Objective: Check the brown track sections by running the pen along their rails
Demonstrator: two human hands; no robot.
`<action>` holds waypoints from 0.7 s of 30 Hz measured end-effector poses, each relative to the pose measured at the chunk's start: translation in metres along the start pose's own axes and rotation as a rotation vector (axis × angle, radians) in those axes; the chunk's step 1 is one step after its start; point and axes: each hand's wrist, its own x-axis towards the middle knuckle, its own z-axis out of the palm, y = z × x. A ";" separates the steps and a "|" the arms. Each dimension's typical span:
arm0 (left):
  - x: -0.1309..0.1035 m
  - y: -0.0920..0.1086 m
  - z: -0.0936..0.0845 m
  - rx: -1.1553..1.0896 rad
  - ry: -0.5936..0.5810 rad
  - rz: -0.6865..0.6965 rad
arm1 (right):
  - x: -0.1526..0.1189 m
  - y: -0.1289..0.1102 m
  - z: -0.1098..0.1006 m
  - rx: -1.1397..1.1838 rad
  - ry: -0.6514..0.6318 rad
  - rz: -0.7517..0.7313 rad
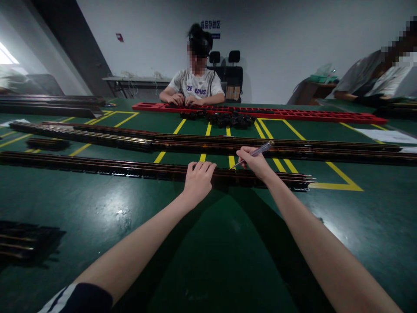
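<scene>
A long black strip assembly with copper-coloured rods (107, 167) lies across the green table. My left hand (198, 181) rests on it near the middle, fingers bent over its far edge and slightly apart. To the right, my right hand (254, 163) grips a screwdriver with a clear handle (262, 148). The screwdriver is tilted, its thin shaft pointing down and left to the strip, between my two hands. Whether the tip touches a particular part is too small to tell.
More long black strips (293, 150) lie just beyond. Behind them are a pile of black parts (231, 119) and a long red tray (325, 116), where a person (197, 84) works opposite. Another black bundle (26, 241) lies at the near left. Yellow tape lines mark the table.
</scene>
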 end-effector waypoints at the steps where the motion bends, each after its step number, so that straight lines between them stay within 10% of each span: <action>1: 0.000 0.000 0.000 -0.002 0.001 0.001 | 0.000 0.000 0.000 -0.001 -0.004 0.000; 21: 0.002 -0.005 -0.003 -0.096 -0.069 0.049 | 0.003 0.009 -0.001 0.138 0.030 0.001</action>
